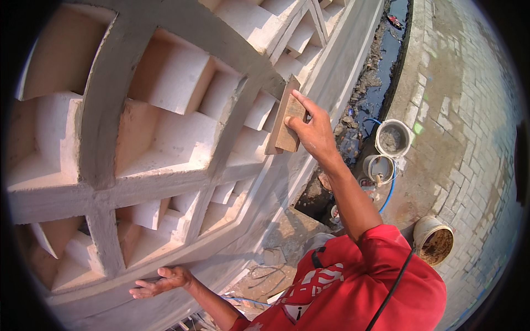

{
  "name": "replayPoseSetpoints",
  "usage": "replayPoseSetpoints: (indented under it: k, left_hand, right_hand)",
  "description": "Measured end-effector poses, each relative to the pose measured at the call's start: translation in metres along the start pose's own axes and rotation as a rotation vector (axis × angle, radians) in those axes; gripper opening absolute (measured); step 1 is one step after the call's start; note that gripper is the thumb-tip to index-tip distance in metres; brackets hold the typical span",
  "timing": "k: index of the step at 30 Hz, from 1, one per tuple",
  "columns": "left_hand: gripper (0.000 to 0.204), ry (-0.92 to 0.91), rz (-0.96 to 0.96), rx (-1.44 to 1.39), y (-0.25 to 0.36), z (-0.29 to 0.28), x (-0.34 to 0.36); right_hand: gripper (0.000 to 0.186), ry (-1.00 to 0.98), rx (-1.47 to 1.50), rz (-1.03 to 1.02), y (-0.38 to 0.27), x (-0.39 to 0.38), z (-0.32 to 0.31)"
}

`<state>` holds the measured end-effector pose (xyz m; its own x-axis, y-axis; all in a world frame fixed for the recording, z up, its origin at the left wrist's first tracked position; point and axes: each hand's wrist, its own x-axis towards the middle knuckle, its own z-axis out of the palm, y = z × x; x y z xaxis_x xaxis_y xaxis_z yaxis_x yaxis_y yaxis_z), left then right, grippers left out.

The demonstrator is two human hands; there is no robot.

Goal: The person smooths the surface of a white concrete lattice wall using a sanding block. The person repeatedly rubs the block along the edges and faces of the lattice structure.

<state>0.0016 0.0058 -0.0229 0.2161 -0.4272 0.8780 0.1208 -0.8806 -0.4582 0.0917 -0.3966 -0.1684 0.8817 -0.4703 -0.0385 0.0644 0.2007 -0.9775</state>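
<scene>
My right hand grips a wooden plastering float, its thumb and fingers around the block handle. The float's flat board is turned to the wall, at the grey rendered band beside the openings; I cannot tell whether it touches. This wall is a lattice of grey cement ribs around pale, stepped recesses. Lower down, my left hand is held out with its fingers apart and nothing in them, close to the wall's lower ledge.
Dark water lies in a ditch along the wall's foot. Beside it stand a bucket of grey mix, a smaller pail and a brown-stained bucket. A blue hose runs by them. Paving spreads to the right.
</scene>
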Motion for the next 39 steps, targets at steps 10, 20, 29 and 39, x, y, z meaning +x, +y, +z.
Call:
replayPoseSetpoints:
  k: [10, 20, 29, 39]
  left_hand:
    - [0.060, -0.004, -0.017, -0.011, -0.002, -0.001, -0.002]
    - [0.061, -0.022, -0.045, 0.014, 0.000, 0.000, -0.004]
    - [0.061, -0.018, -0.020, -0.001, -0.002, 0.002, -0.001]
    - [0.060, -0.004, -0.020, -0.024, -0.002, 0.003, -0.001]
  right_hand:
    - [0.061, -0.081, -0.098, -0.060, 0.005, -0.020, 0.004]
    - [0.061, -0.140, -0.135, -0.040, 0.024, -0.027, 0.002]
    - [0.063, -0.013, -0.141, -0.030, 0.027, -0.008, 0.013]
    - [0.061, 0.007, -0.056, -0.013, 0.040, 0.005, 0.006]
